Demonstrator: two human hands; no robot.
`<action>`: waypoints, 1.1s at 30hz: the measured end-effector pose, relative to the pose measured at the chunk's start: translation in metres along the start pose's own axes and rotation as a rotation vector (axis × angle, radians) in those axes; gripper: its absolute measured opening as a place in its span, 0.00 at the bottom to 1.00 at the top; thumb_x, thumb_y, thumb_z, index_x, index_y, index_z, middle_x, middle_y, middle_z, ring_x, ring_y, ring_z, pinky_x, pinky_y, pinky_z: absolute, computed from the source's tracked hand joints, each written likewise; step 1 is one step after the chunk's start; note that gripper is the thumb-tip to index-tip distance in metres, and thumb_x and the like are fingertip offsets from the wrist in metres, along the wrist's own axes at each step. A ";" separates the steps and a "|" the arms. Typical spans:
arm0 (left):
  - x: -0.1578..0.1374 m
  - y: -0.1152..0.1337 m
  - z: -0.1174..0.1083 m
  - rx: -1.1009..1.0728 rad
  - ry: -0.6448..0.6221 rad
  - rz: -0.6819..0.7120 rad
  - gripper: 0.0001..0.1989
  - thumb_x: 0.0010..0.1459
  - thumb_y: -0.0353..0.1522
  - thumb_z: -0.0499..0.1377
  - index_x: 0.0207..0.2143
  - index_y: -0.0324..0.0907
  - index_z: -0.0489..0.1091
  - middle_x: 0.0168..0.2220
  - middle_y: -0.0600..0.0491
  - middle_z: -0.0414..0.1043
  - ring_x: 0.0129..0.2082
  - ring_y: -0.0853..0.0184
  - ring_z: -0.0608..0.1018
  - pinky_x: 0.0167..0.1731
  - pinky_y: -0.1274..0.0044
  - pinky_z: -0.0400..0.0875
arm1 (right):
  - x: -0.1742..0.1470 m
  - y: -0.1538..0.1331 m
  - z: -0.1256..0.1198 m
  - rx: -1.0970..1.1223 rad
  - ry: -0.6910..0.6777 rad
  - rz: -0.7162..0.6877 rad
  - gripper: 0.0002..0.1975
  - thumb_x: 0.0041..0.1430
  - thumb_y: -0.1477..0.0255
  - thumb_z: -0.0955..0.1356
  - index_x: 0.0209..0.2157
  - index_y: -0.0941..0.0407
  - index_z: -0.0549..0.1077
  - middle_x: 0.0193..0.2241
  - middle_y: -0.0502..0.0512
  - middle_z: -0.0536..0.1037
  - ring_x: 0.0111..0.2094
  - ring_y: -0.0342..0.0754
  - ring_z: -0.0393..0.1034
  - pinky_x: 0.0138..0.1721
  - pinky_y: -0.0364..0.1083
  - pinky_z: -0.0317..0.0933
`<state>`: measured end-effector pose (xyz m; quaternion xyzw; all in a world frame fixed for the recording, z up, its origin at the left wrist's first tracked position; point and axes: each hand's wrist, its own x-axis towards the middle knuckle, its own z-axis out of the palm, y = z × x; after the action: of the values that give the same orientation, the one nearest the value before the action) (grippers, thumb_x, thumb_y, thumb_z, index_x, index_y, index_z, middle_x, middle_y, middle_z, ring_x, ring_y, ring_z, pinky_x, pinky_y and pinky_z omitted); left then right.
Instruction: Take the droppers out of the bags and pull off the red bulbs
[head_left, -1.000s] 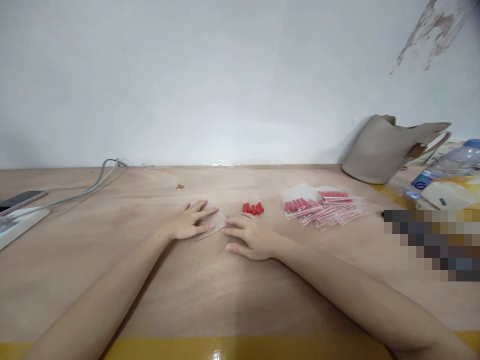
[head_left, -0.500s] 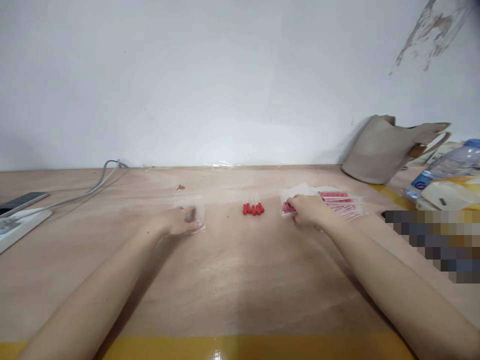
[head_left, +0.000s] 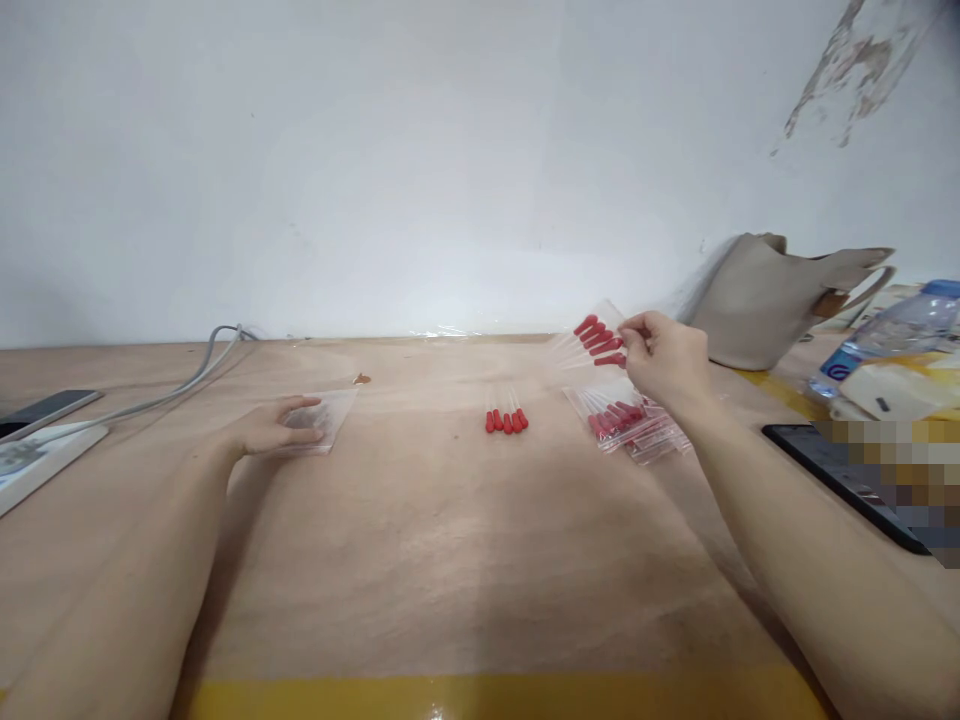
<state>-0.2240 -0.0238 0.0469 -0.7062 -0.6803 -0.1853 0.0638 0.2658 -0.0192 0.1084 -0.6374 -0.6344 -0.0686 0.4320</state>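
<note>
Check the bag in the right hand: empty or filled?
Filled: several red-ended items show through the clear bag pinched in the right hand. Cannot tell whether its seal is shut.

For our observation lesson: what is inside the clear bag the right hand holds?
Inside the clear bag are several red-ended tubes, red ends nearer the right hand, stems pointing left. Whatever that hand covers cannot be seen.

pale wall (head_left: 420, 180), peeling patch (head_left: 870, 62), wooden tabletop (head_left: 420, 560), yellow strip (head_left: 360, 697)
</note>
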 end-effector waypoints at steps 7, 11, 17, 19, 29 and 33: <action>0.022 0.072 -0.015 -0.150 0.093 0.136 0.32 0.51 0.54 0.50 0.49 0.40 0.63 0.56 0.45 0.56 0.59 0.54 0.55 0.53 0.64 0.58 | -0.049 -0.063 0.030 0.982 -0.510 0.457 0.02 0.52 0.76 0.66 0.26 0.57 0.67 0.18 0.47 0.71 0.15 0.39 0.65 0.18 0.41 0.65; -0.002 0.150 -0.007 -0.337 0.075 0.314 0.23 0.59 0.46 0.46 0.50 0.43 0.62 0.57 0.47 0.55 0.56 0.60 0.61 0.51 0.68 0.62 | -0.094 -0.079 0.072 1.108 -0.703 0.609 0.05 0.52 0.74 0.66 0.24 0.58 0.65 0.17 0.46 0.71 0.15 0.38 0.64 0.18 0.40 0.64; -0.038 0.197 0.028 -0.416 -0.078 0.641 0.19 0.60 0.35 0.49 0.53 0.43 0.60 0.57 0.46 0.56 0.57 0.61 0.61 0.54 0.68 0.60 | -0.104 -0.066 0.083 1.130 -0.846 0.595 0.04 0.49 0.74 0.69 0.25 0.61 0.70 0.19 0.48 0.73 0.20 0.38 0.66 0.24 0.38 0.64; -0.039 0.195 0.040 -0.432 -0.082 0.683 0.19 0.60 0.30 0.48 0.54 0.42 0.59 0.56 0.46 0.57 0.56 0.62 0.62 0.54 0.68 0.61 | -0.099 -0.061 0.079 1.126 -0.934 0.583 0.04 0.46 0.75 0.70 0.24 0.62 0.72 0.20 0.49 0.73 0.21 0.38 0.66 0.25 0.38 0.63; -0.032 0.191 0.055 -0.423 -0.073 0.740 0.20 0.58 0.24 0.48 0.51 0.48 0.64 0.53 0.50 0.62 0.49 0.66 0.70 0.45 0.73 0.69 | -0.097 -0.061 0.087 1.119 -0.973 0.660 0.13 0.39 0.83 0.72 0.28 0.59 0.68 0.18 0.47 0.73 0.19 0.40 0.68 0.24 0.40 0.66; -0.031 0.190 0.054 -0.403 -0.034 0.780 0.17 0.58 0.25 0.49 0.46 0.48 0.68 0.50 0.53 0.67 0.44 0.68 0.73 0.41 0.76 0.70 | -0.099 -0.065 0.091 1.106 -0.905 0.659 0.18 0.37 0.83 0.73 0.28 0.58 0.63 0.15 0.45 0.72 0.17 0.40 0.67 0.21 0.40 0.65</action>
<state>-0.0279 -0.0467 0.0170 -0.9115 -0.3141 -0.2647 -0.0210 0.1488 -0.0470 0.0190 -0.4512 -0.4689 0.6549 0.3843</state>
